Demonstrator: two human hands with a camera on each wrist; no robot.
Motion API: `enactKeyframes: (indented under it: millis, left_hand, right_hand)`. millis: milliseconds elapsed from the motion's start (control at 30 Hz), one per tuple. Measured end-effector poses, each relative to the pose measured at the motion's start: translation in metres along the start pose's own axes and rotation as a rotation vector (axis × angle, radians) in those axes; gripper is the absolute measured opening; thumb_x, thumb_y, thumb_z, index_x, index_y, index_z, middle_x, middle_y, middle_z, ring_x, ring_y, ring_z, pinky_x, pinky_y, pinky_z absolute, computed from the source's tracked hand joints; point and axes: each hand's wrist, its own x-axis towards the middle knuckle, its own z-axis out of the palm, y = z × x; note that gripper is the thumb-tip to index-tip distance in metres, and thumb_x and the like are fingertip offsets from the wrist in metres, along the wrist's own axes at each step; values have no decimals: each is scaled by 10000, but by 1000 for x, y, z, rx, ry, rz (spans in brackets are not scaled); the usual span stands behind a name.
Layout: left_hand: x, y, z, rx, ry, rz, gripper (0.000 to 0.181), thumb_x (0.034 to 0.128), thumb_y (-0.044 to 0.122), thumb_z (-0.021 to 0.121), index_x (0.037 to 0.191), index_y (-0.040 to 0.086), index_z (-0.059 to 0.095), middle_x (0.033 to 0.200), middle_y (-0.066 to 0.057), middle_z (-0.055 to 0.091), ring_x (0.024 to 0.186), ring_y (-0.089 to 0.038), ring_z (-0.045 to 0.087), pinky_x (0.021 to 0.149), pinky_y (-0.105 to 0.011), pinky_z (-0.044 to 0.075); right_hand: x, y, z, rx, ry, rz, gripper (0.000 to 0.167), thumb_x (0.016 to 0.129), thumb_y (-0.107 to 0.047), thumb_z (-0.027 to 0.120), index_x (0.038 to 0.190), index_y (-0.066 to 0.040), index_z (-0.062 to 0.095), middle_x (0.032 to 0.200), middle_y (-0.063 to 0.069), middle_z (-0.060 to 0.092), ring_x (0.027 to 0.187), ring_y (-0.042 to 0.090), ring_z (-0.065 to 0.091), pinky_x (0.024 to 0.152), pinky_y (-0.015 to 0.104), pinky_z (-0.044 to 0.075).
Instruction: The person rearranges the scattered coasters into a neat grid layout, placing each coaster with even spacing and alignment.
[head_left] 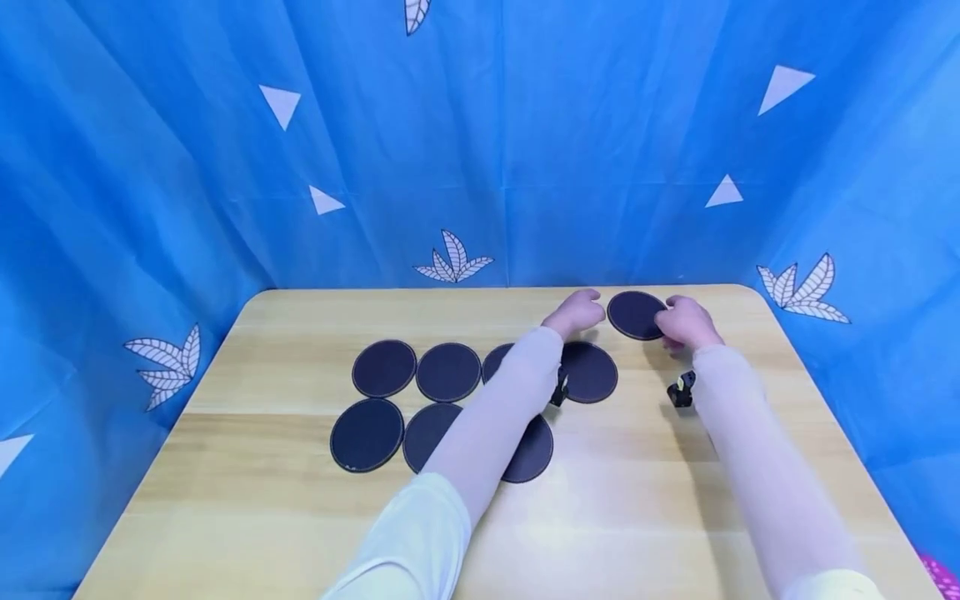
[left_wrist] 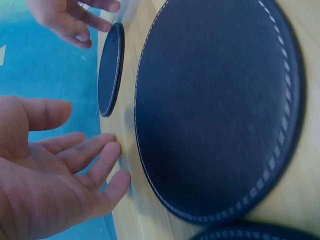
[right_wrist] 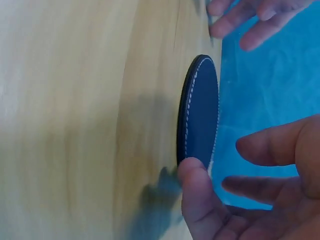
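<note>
A round dark coaster (head_left: 633, 315) with pale edge stitching lies near the table's far edge. My right hand (head_left: 686, 322) is at its right side; in the right wrist view one fingertip (right_wrist: 192, 170) meets the rim of that coaster (right_wrist: 201, 115), while the thumb and another finger stand apart from it. To the left of this coaster my left hand (head_left: 576, 312) reaches over the table, holding nothing. Its fingers (left_wrist: 102, 165) are spread and loosely bent in the left wrist view, beside a large coaster (left_wrist: 215, 100). Just under that hand lies another dark coaster (head_left: 592, 372).
More coasters lie in two rows at the left, among them an upper one (head_left: 384, 367) and a lower one (head_left: 367, 435). My left arm partly covers several. A pale wooden table (head_left: 225, 500) carries them, and a blue curtain (head_left: 570, 167) hangs behind its far edge.
</note>
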Motion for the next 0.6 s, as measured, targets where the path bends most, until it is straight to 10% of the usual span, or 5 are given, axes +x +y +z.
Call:
enactKeyframes:
  millis: [333, 600]
  left_hand:
    - [8, 4, 13, -93, 46, -62, 639, 923, 78, 532, 1548, 55, 404, 1564, -56, 417, 1398, -208, 413, 1105, -314, 370]
    - [4, 9, 8, -459, 76, -182, 549, 990, 51, 539, 1521, 4, 410, 1574, -121, 377, 1411, -351, 382, 1143, -514, 324]
  right_hand:
    - [1, -5, 16, 185, -26, 3, 787, 940, -65, 444, 1591, 43, 17, 1077, 339, 580, 553, 188, 627, 567, 365, 590]
    - [0, -14, 18, 584, 54, 118, 732, 1014, -27, 453, 1612, -11, 30, 1539, 327, 297, 651, 109, 596, 654, 282, 595]
